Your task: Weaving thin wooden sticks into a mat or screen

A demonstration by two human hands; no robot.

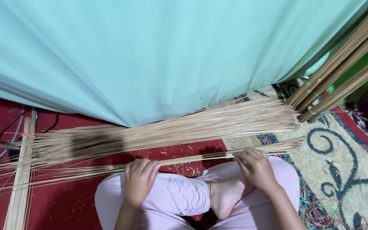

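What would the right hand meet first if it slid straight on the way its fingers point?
The right hand points away from the body. Just beyond the thin bundle of sticks it grips lies the large pile of sticks, probably met first; depth is uncertain.

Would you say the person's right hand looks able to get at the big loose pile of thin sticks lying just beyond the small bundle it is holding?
Probably yes. The right hand grips the small bundle, and the big pile lies just past it on the carpet with nothing between, though the hand would have to let go first.
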